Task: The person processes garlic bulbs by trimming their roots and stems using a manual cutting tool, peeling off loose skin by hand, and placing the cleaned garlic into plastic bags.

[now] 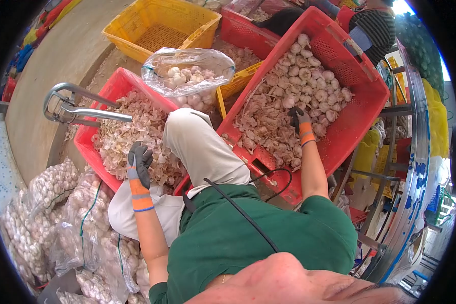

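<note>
My left hand (141, 163), in a grey and orange work glove, hangs over a red crate (120, 81) filled with loose garlic skins (129, 126). Its fingers are curled, and whatever may be inside them is hidden. Inside the large tilted red crate (347, 134) on the right, my right hand (300, 121) wears a matching glove. The fingers there are bent together against a garlic bulb (289, 102), at the border between whole garlic bulbs (319, 86) and dry skins with stems.
A metal lever-handled tool (96, 112) projects over the left crate. Behind my knee is an open plastic bag (187, 83) of garlic. A yellow crate (162, 30) stands farther back. Filled garlic bags (81, 223) crowd the lower left; a metal rack (408, 177) borders the right. Another person (372, 30) is behind.
</note>
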`<state>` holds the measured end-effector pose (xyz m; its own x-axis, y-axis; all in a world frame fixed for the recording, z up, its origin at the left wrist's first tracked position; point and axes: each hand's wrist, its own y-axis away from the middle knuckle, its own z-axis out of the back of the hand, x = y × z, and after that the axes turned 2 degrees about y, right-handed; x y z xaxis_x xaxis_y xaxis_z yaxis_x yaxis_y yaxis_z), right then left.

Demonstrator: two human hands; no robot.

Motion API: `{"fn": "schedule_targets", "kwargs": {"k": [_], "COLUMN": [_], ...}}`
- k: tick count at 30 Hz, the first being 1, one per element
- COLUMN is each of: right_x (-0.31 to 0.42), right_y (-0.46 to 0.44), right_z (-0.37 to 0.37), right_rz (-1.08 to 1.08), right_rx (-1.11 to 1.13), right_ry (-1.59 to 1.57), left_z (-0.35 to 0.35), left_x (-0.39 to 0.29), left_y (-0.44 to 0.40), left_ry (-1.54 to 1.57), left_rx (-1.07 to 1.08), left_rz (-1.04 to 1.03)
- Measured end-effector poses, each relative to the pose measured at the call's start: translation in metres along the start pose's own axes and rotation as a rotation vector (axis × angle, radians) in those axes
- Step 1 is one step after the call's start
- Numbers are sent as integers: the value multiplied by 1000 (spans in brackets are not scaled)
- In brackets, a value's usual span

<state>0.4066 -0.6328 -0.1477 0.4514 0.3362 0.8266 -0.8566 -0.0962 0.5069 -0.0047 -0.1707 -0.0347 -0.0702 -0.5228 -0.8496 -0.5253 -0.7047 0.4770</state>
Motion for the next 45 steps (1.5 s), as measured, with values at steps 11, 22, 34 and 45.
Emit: {"fn": "schedule_targets", "kwargs": {"k": [11,22,34,45], "right_x": [189,199,145,107], "right_y": [215,316,302,261], "right_z": [-214,-342,-406,-430], "right_rz": [396,489,593,352], "right_rx": [1012,1040,1210,1199], "right_ry": [-96,76,-105,-184], "left_z": [-94,-25,5,8], "left_x": [-43,-50,-17,-23], "left_y": [40,61,37,40], "left_ry": [-128,297,-190,-393], "left_rx": [462,278,-100,-124], "left_rz": [-491,-549,-785,-859]}}
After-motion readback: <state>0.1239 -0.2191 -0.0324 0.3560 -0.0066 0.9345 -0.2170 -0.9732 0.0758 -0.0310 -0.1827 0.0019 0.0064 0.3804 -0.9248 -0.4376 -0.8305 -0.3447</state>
